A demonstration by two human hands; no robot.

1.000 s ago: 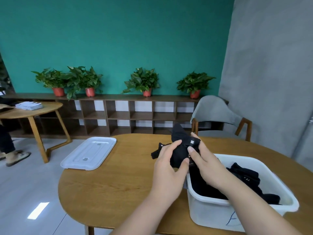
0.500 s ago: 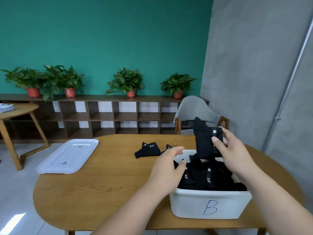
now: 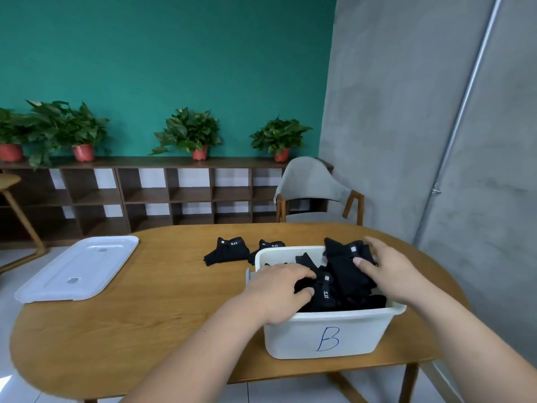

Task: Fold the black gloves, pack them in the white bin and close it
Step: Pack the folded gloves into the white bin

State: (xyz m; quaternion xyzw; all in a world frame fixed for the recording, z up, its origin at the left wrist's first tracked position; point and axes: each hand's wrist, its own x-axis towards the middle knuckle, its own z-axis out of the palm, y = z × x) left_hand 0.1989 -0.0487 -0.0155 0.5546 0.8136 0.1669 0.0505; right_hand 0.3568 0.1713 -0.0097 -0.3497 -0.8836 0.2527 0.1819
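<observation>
- Head view: a white bin (image 3: 328, 335) marked with a blue "B" is seen on the oval wooden table (image 3: 145, 315), at about 4 o'clock on the tabletop, with its lid off.
- A pile of black gloves (image 3: 325, 298) is held inside the bin.
- A folded glove (image 3: 345, 257) is gripped by the right hand (image 3: 389, 271) over the bin's 1 o'clock corner, with the thumb on top and the fingers curled round the far edge.
- The left hand (image 3: 276, 292) is laid on the pile at the bin's 9 o'clock side with its fingers curled; whether anything is pinched cannot be told.
- Two loose gloves (image 3: 226, 251) are seen on the table at 11 o'clock from the bin, just beside its far rim.
- The white lid (image 3: 78, 269) is placed flat at the table's 9 o'clock edge, well apart from the bin.
</observation>
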